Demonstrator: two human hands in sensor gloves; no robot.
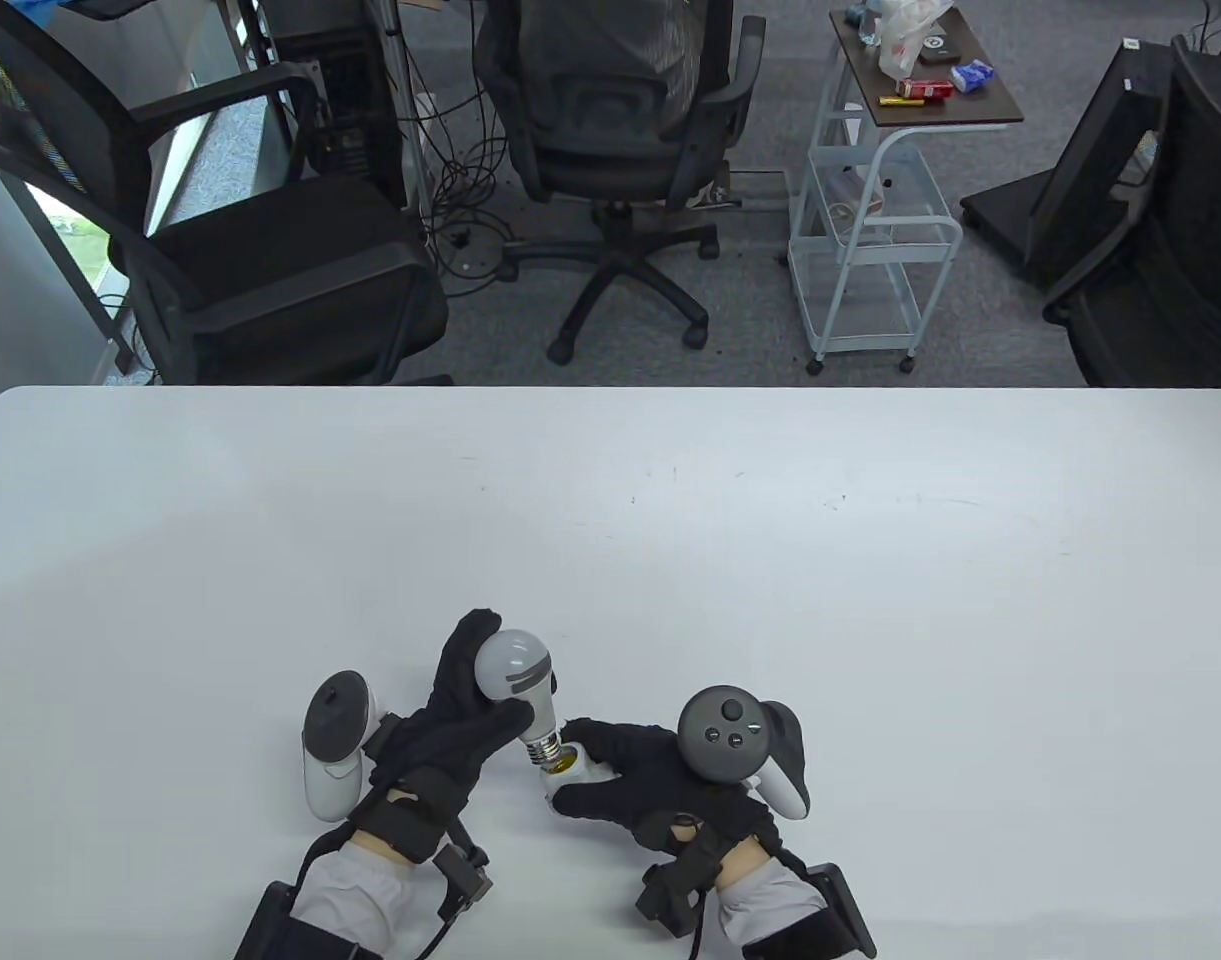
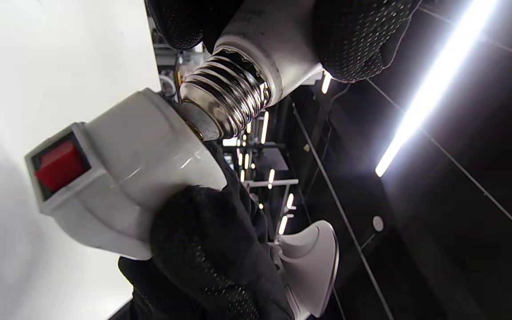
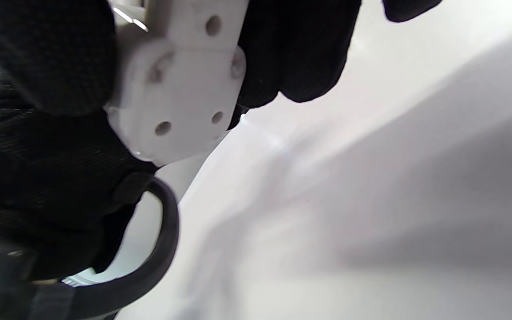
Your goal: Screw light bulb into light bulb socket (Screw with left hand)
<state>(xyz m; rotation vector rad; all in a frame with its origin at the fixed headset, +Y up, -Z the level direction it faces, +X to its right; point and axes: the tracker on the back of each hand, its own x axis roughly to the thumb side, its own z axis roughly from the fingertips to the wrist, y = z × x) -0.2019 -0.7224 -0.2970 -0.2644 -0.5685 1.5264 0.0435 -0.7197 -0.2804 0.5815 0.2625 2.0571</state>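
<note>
Threading is the step in hand: left hand [image 1: 460, 715] pinches the light bulb [image 1: 518, 680] in its grip, metal base tip at the mouth of the socket [image 2: 131, 178], threads mostly exposed. Right hand [image 1: 650, 775] grips the socket above the worktop [image 1: 770, 560]. Next, square it, then twist.

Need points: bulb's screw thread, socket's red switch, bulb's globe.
screw thread [image 2: 227, 104]: left wrist view, on the metal ridges still outside the socket.
red switch [image 2: 60, 165]: left wrist view, on the face of the rocker in the socket's side.
globe [image 1: 510, 663]: table view, on the frosted dome, in the left hand.
</note>
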